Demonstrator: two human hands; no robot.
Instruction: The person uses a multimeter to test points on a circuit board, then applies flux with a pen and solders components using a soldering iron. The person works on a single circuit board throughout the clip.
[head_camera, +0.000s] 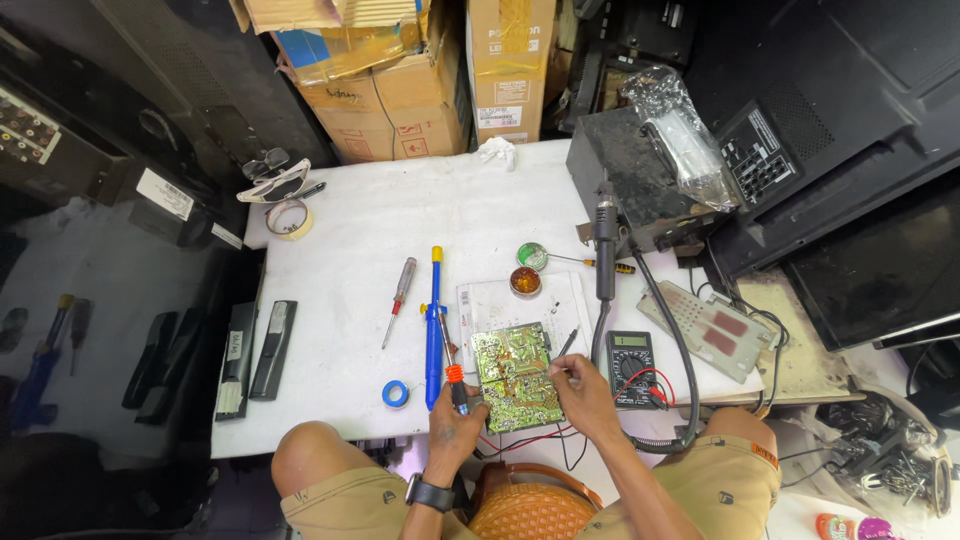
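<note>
The left hand (455, 425) grips a soldering iron (452, 372) tip-down on the circuit board (515, 375), while the right hand (583, 392) pinches thin solder wire (565, 345) close to feed the joint.

Both hands (455, 425) (585, 390) at circuit board (515, 375) — soldering, seemingly.

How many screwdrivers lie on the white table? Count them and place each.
2. A red-handled screwdriver lies left of the blue desoldering pump; a small yellow-and-black screwdriver lies by the round solder tins. More may be hidden.
</note>
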